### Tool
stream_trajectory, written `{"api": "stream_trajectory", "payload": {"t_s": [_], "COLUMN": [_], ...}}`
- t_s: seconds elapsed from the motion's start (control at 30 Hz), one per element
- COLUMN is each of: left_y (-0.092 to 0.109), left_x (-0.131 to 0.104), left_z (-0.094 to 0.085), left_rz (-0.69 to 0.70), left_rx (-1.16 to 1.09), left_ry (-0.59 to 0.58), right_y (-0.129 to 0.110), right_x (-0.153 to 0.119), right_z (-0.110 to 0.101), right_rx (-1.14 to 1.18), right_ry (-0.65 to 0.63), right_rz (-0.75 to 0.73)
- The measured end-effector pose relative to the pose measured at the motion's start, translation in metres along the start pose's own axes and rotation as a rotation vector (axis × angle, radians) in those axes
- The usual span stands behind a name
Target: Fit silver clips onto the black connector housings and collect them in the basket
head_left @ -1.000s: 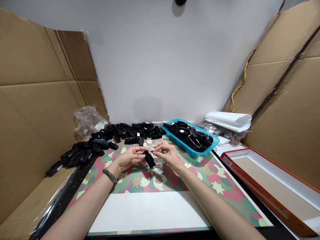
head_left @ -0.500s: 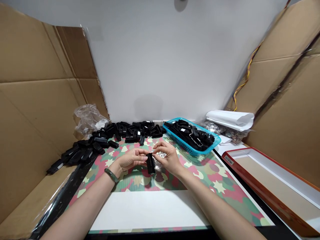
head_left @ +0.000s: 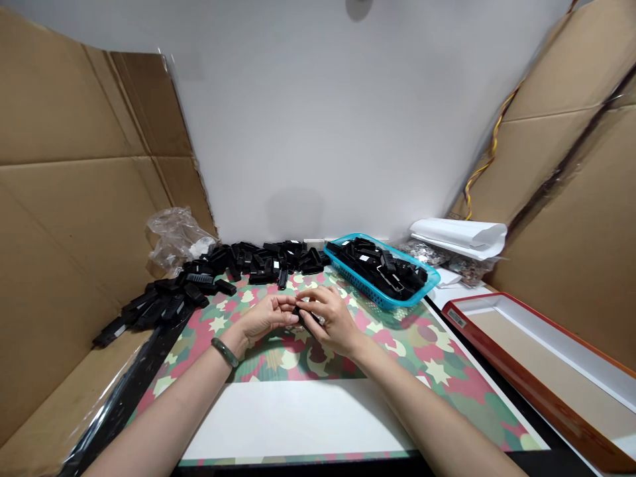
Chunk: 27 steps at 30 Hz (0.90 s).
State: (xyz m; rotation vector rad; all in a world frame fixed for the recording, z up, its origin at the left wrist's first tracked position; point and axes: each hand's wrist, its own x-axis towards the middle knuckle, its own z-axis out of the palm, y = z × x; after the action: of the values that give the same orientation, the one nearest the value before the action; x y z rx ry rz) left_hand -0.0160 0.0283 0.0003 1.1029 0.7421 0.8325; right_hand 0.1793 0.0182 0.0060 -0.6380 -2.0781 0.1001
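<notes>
Between my two hands is a small black plastic part [head_left: 309,321], tilted and mostly covered by my fingers. My left hand [head_left: 271,317], with a dark green bangle on its wrist, is closed on the part's left end with thumb and fingertips. My right hand [head_left: 330,321] grips the part from the right, its fingers curled over the top. Behind my right fingers a bit of small shiny metal pieces [head_left: 322,320] shows; the rest of them is hidden. Both hands are over the patterned mat [head_left: 273,361], just beyond a white sheet [head_left: 293,417].
Black parts lie in a long heap [head_left: 248,258] along the back and left. A blue basket [head_left: 368,289] holds more black parts and stands back right. A shallow red-rimmed box [head_left: 527,377] lies at the right, near bags [head_left: 467,266] of small metal pieces. Cardboard walls [head_left: 74,218] flank both sides.
The black part has turned from hanging nearly upright to lying slanted under my right fingers, and less of it shows. My right hand has closed further around it.
</notes>
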Motion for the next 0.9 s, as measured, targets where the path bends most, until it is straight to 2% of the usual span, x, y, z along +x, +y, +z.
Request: {"api": "stream_trajectory", "payload": {"t_s": [0.13,0.23,0.5,0.9], "left_y": [0.002,0.003,0.003,0.005], "left_x": [-0.001,-0.002,-0.003,-0.003], "left_z": [-0.002,-0.004,-0.004,-0.004], "left_rz": [0.069,0.093,0.077,0.071], "left_rx": [-0.018,-0.047,-0.102,-0.090], "left_ry": [0.059,0.050,0.019,0.011], "right_y": [-0.010,-0.015,-0.020,-0.019], "right_x": [0.003,0.003,-0.002,-0.002], "right_z": [-0.007,-0.010,-0.007,-0.006], "right_rx": [-0.013,-0.039,-0.090,-0.136], "right_ry": [0.125,0.181,0.098,0.060], "right_rz": [-0.037,-0.105,-0.235,-0.220]}}
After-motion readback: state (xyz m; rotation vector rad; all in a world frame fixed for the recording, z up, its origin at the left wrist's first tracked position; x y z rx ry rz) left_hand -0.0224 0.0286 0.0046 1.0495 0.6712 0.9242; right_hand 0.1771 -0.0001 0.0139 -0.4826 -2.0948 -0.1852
